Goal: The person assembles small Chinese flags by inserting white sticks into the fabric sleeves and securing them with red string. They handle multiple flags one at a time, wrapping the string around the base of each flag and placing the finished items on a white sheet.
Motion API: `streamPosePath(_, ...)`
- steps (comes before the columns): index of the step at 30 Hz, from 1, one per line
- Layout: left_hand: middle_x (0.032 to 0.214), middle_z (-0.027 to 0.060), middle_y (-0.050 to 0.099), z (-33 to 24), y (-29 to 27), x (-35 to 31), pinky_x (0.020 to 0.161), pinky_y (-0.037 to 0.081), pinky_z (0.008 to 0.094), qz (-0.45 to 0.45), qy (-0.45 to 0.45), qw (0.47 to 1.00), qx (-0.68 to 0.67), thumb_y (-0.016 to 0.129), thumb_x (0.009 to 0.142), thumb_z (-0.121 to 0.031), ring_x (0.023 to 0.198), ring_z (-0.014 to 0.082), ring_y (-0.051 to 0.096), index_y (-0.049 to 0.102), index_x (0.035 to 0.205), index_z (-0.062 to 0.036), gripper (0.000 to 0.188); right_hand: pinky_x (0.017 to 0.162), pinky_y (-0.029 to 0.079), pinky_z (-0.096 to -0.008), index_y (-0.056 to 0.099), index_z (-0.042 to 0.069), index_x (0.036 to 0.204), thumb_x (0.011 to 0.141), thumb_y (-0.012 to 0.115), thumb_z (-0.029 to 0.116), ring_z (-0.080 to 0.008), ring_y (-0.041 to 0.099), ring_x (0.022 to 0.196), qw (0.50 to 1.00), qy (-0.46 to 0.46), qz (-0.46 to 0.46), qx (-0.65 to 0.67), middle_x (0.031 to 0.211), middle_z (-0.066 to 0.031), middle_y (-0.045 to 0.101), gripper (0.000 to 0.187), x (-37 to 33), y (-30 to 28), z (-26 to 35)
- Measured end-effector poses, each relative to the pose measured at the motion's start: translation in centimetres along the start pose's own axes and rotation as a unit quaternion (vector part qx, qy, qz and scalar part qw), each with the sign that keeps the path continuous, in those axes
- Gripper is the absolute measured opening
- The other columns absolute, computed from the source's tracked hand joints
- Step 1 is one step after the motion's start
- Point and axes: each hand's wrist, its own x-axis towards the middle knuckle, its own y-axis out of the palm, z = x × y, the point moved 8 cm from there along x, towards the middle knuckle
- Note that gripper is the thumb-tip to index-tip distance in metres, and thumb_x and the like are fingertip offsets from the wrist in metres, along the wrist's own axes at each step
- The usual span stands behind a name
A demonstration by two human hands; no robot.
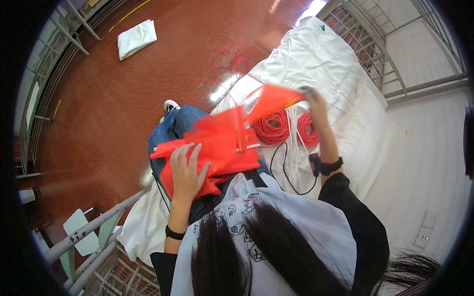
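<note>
A pile of red flags [219, 163] with small yellow marks lies across my lap. My left hand [186, 170] rests flat on the pile's left part, its fingers spread. Out to the right, my right hand [311, 94] is raised and blurred, closed on the corner of a red flag [271, 102]. That flag stretches from the hand back toward the pile, also smeared by motion. Beside my lap on the bed sit two coils of red cord, a larger coil [270, 129] and a smaller coil [308, 129]. Thin white sticks [293, 148] lie between them.
I sit on a bed with a white sheet [321, 54]. Tangled red cord [232, 54] spreads over the brown-red floor [108, 113]. A folded white cloth [137, 39] lies farther off. Metal bed rails [98, 224] stand at the lower left. A black cable [289, 182] runs near my right wrist.
</note>
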Motion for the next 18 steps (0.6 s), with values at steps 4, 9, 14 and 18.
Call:
streamPosePath(4,0.126,0.0098,0.052,0.6,5.1,-1.6,0.103,0.031,0.0470,0.188,0.026,0.982,-0.015,0.069,0.075,-0.030,0.121,0.0325,0.041,0.053,0.124,-0.0112,0.055,0.072,0.051,-0.0277,0.062,0.001,0.110,0.094,0.049,0.023,-0.0144,0.060,0.084,0.981,0.052,-0.091,0.165,0.096,-0.0078,0.063,0.030,2.6,-8.3,-5.0)
streamPosePath(9,0.120,0.0100,0.056,1.4,7.3,-2.2,0.098,0.035,0.0443,0.196,0.001,0.980,-0.044,0.063,0.080,-0.023,0.113,0.0277,0.050,0.060,0.115,-0.0109,0.037,0.070,0.052,-0.0291,0.059,0.000,0.114,0.094,0.048,0.020,-0.0147,0.061,0.086,0.944,0.072,-0.207,0.247,0.097,-0.0076,0.063,0.030,1.8,-12.6,-8.5)
streamPosePath(14,0.112,0.0092,0.059,1.5,6.8,-2.1,0.090,0.041,0.0402,0.181,0.009,0.981,-0.071,0.063,0.080,-0.019,0.104,0.0272,0.054,0.064,0.107,-0.0098,0.029,0.066,0.051,-0.0268,0.060,0.001,0.114,0.093,0.048,0.015,-0.0122,0.061,0.080,0.917,0.100,-0.283,0.261,0.100,-0.0069,0.064,0.028,1.2,-16.3,-11.9)
streamPosePath(18,0.112,0.0096,0.059,1.3,6.8,-2.1,0.090,0.041,0.0398,0.189,0.008,0.979,-0.075,0.063,0.080,-0.020,0.104,0.0274,0.054,0.064,0.108,-0.0094,0.030,0.072,0.050,-0.0280,0.061,0.000,0.113,0.093,0.047,0.012,-0.0136,0.061,0.085,0.902,0.070,-0.386,0.180,0.100,-0.0083,0.064,0.027,0.5,-18.5,-13.2)
